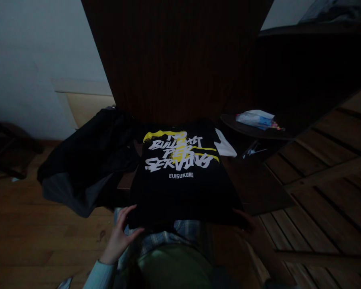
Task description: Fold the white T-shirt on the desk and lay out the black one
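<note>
A black T-shirt [180, 196] with white lettering and yellow streaks lies spread out in front of me, its hem towards my body. At the hem's left corner my left hand [123, 233] is closed, the cloth between thumb and fingers. My right hand [247, 224] is at the right corner, gripping the edge; it is in deep shade and its fingers show only partly. Some white cloth [225, 144] sticks out beyond the shirt's upper right side.
Dark clothing [90, 160] hangs in a heap on the left. A dark wooden panel [177, 60] rises behind the shirt. To the right, a small dark shelf [243, 126] carries a crumpled plastic packet [255, 119]. Slatted wood [325, 200] stands at far right.
</note>
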Demonstrator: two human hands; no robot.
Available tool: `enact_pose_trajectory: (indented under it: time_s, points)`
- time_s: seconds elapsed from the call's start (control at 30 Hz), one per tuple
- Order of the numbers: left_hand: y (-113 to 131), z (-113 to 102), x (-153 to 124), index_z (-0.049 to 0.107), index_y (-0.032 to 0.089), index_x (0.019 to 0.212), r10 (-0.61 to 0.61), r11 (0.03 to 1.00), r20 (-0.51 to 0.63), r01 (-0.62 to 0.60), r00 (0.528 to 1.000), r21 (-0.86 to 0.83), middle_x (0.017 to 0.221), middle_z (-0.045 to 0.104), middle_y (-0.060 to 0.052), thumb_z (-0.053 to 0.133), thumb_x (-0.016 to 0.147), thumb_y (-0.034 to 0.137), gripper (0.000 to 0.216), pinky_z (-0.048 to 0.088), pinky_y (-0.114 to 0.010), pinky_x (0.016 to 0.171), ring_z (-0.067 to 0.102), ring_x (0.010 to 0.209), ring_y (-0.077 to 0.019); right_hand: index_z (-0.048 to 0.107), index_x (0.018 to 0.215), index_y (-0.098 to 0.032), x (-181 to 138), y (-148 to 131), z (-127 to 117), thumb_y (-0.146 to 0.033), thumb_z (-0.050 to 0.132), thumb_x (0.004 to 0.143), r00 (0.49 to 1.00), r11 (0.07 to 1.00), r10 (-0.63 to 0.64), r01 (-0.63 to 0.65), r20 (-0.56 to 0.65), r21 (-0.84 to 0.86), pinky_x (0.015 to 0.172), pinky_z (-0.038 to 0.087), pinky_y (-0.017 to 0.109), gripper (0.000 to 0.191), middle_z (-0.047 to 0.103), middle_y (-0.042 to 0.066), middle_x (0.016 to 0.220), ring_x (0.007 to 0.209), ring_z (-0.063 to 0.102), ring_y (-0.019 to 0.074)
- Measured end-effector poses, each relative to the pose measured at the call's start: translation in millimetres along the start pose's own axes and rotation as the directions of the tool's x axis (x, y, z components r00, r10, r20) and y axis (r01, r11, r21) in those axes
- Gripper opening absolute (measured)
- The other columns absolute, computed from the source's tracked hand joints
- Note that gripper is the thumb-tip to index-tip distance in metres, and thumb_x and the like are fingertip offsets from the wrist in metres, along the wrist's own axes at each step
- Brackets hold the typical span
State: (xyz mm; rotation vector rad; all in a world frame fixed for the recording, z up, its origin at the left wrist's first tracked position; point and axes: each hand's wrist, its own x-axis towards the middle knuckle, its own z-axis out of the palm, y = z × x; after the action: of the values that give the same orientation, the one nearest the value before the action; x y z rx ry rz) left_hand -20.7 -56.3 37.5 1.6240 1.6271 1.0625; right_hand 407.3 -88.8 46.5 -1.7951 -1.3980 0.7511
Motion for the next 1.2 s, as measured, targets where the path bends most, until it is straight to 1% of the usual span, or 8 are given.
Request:
enact_pose_trajectory:
  time_s: [0.13,0.27,0.33,0.47,0.8,0.97,1.1,1.2]
  points:
    - [-2,4,-4,0.043,0.021,0.119,0.118,0.978,-0.026,-0.111,0.993,0.177,0.11,0.044,-0.009,0.061,0.065,0.038,0.059,0.037,-0.048,0.094,0.044,0.109,-0.0269,0.057,0.108,-0.023,-5,4,-2,-0.044,0.058,0.064,0.994,0.992,-0.086,0.08,-0.06,-0.098,0.081,0.048,0.033,0.049,0.06,0.007,0.104,0.095,0.058,0.0211]
    - [-4,4,-5,0.037,0.021,0.125,0.171,0.948,0.004,-0.165,0.985,0.273,0.111,0.04,-0.009,0.05,0.073,0.028,0.054,0.037,-0.046,0.094,0.043,0.11,-0.0248,0.054,0.113,-0.024,-6,3,-5,-0.043,0.053,0.069,0.99,0.971,-0.132,0.117,-0.057,-0.21,0.086,0.045,0.037,0.048,0.056,0.008,0.111,0.101,0.055,0.0228]
    - [-6,3,-5,0.035,0.021,0.126,0.179,0.943,0.031,-0.181,0.983,0.28,0.113,0.039,-0.01,0.047,0.074,0.025,0.054,0.037,-0.046,0.094,0.042,0.11,-0.0245,0.052,0.115,-0.025,-6,4,-6,-0.041,0.052,0.07,0.987,0.959,-0.154,0.138,-0.047,-0.246,0.088,0.043,0.038,0.048,0.054,0.007,0.116,0.106,0.052,0.0233]
    - [-8,-1,-5,0.037,0.021,0.126,0.168,0.951,0.042,-0.174,0.985,0.257,0.114,0.041,-0.01,0.047,0.073,0.028,0.053,0.037,-0.046,0.094,0.043,0.11,-0.0253,0.053,0.115,-0.027,-7,5,-7,-0.039,0.05,0.071,0.988,0.956,-0.15,0.133,-0.048,-0.261,0.088,0.043,0.037,0.046,0.056,0.006,0.112,0.106,0.053,0.0229]
    - [-2,-3,-4,0.045,0.025,0.118,0.151,0.968,0.039,-0.156,0.988,0.194,0.11,0.048,-0.008,0.055,0.07,0.046,0.053,0.041,-0.046,0.091,0.049,0.106,-0.026,0.061,0.107,-0.029,-5,0,-8,-0.044,0.055,0.067,0.997,0.965,-0.066,0.051,-0.05,-0.257,0.083,0.046,0.035,0.043,0.06,0.006,0.108,0.1,0.056,0.0237]
    - [-5,-3,-3,0.045,0.023,0.118,0.14,0.97,0.041,-0.145,0.989,0.195,0.111,0.048,-0.009,0.055,0.07,0.048,0.055,0.041,-0.046,0.091,0.049,0.106,-0.0268,0.062,0.107,-0.029,-5,2,-10,-0.036,0.046,0.072,0.994,0.964,-0.099,0.085,-0.045,-0.251,0.081,0.047,0.034,0.039,0.061,0.004,0.102,0.095,0.057,0.0214]
    - [-8,-3,-3,0.046,0.022,0.116,0.146,0.97,0.034,-0.15,0.989,0.19,0.11,0.049,-0.01,0.054,0.07,0.047,0.053,0.042,-0.046,0.09,0.049,0.106,-0.027,0.066,0.098,-0.028,-6,-4,-9,-0.035,0.042,0.074,0.989,0.966,-0.111,0.086,-0.094,-0.243,0.079,0.047,0.032,0.035,0.061,0.004,0.098,0.092,0.058,0.0201]
    - [-8,-3,-2,0.047,0.022,0.115,0.133,0.972,0.017,-0.133,0.991,0.196,0.109,0.049,-0.009,0.055,0.069,0.047,0.053,0.041,-0.046,0.09,0.049,0.106,-0.0275,0.068,0.088,-0.026,-4,-9,-8,-0.039,0.043,0.075,0.965,0.967,-0.164,0.116,-0.203,-0.228,0.082,0.045,0.034,0.031,0.058,0.004,0.101,0.093,0.056,0.0196]
